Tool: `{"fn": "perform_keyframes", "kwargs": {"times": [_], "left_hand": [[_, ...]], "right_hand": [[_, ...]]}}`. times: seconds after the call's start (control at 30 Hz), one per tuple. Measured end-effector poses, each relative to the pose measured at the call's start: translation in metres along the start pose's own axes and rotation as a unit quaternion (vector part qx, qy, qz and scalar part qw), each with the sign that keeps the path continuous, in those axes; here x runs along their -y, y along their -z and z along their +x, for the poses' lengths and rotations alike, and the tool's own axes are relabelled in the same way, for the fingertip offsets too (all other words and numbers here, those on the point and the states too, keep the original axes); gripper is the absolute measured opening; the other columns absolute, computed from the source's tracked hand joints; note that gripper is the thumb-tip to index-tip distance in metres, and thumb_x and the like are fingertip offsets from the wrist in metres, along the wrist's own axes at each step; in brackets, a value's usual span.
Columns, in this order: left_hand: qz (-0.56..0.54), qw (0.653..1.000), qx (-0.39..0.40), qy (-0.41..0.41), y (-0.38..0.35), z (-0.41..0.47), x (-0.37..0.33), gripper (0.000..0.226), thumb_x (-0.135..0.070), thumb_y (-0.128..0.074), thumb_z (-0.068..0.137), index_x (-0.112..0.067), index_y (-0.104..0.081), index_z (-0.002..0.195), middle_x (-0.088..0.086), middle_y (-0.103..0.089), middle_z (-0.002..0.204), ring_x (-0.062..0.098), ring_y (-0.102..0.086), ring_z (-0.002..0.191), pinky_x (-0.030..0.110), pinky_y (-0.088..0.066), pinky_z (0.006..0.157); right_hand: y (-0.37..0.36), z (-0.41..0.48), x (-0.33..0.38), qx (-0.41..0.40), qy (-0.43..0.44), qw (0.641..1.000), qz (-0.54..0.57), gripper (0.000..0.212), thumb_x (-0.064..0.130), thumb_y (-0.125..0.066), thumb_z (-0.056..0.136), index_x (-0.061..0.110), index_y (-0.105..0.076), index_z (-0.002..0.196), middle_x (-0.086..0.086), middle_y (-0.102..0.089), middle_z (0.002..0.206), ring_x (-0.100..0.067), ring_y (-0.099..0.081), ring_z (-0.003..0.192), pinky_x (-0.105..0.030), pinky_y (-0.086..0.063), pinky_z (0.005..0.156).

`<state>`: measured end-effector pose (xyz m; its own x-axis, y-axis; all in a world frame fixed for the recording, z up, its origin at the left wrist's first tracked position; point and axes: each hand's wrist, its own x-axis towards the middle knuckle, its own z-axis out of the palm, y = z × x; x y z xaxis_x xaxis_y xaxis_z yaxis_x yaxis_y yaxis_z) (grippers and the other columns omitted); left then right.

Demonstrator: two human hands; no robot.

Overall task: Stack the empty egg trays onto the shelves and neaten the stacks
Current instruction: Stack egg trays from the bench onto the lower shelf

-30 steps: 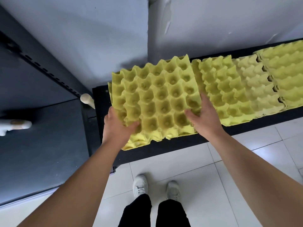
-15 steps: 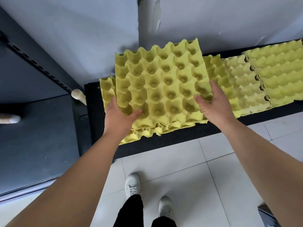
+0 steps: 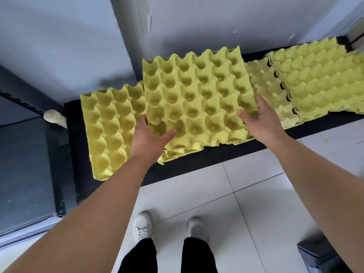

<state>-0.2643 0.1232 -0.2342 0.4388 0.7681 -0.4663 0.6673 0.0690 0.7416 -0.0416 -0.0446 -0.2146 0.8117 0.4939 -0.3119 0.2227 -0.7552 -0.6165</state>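
Head view: our left hand (image 3: 149, 138) and right hand (image 3: 258, 119) pinch the egg trays (image 3: 197, 95) by near corners, thumbs on top, over the middle of the shelf (image 3: 187, 164). We should lower them level, nest cups, square edges.

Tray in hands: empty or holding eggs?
Empty: every visible cup of the tray is bare yellow pulp. Left hand and right hand grip its near corners.

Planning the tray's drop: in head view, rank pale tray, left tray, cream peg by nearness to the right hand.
1. pale tray: immediately right of the right hand.
2. left tray: shelf's left end.
3. cream peg: farthest left.
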Motion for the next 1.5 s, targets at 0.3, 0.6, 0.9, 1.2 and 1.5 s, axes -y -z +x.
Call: {"fn": "perform_keyframes", "kwargs": {"times": [0.3, 0.6, 0.9, 1.2, 1.5], "left_hand": [[-0.073, 0.996, -0.041, 0.036, -0.03, -0.013, -0.002, 0.088, -0.036, -0.069, 0.085, -0.033, -0.01, 0.15, -0.02, -0.033, 0.117, 0.007, -0.041, 0.102, 0.023, -0.034, 0.082], [-0.049, 0.996, -0.073, 0.03, -0.022, -0.025, -0.022, 0.097, -0.05, -0.077, 0.072, -0.031, -0.021, 0.149, -0.006, -0.04, 0.148, 0.016, -0.039, 0.135, 0.034, -0.037, 0.106], [-0.058, 0.991, -0.119, -0.009, 0.033, -0.11, -0.071, 0.093, -0.051, -0.077, 0.071, -0.033, -0.026, 0.147, -0.015, -0.045, 0.139, 0.004, -0.04, 0.128, 0.026, -0.038, 0.095], [-0.074, 0.979, -0.182, -0.057, 0.125, -0.241, -0.111, 0.052, -0.045, -0.077, 0.07, -0.041, -0.052, 0.114, -0.026, -0.066, 0.096, -0.005, -0.063, 0.085, 0.024, -0.051, 0.073], [-0.107, 0.946, -0.283, -0.12, 0.24, -0.35, -0.117, 0.044, -0.04, -0.077, 0.073, -0.038, -0.055, 0.111, -0.023, -0.069, 0.093, -0.001, -0.066, 0.08, 0.026, -0.054, 0.07]], "right_hand": [[0.002, 0.023, -0.02, 0.067, 0.012, 0.997, 0.033, 0.077, 0.048, -0.057, 0.089, 0.034, -0.013, 0.151, 0.002, -0.015, 0.158, -0.02, -0.026, 0.14, -0.042, -0.024, 0.112], [0.022, 0.014, -0.008, 0.041, 0.012, 0.997, 0.067, 0.071, 0.038, -0.059, 0.092, 0.024, -0.022, 0.15, -0.003, -0.03, 0.152, -0.02, -0.03, 0.139, -0.027, -0.024, 0.104], [0.084, -0.05, 0.048, 0.025, 0.063, 0.997, 0.031, 0.064, 0.033, -0.056, 0.093, 0.017, -0.028, 0.149, -0.002, -0.033, 0.152, -0.018, -0.03, 0.139, -0.029, -0.026, 0.109], [0.147, -0.157, 0.135, 0.022, 0.142, 0.99, 0.017, 0.062, 0.033, -0.057, 0.093, 0.016, -0.032, 0.147, -0.001, -0.04, 0.148, -0.013, -0.041, 0.129, -0.024, -0.029, 0.1], [0.174, -0.267, 0.249, -0.021, 0.246, 0.968, 0.039, 0.061, 0.036, -0.059, 0.09, 0.021, -0.037, 0.145, 0.003, -0.048, 0.141, -0.017, -0.051, 0.119, -0.031, -0.036, 0.105]]}}
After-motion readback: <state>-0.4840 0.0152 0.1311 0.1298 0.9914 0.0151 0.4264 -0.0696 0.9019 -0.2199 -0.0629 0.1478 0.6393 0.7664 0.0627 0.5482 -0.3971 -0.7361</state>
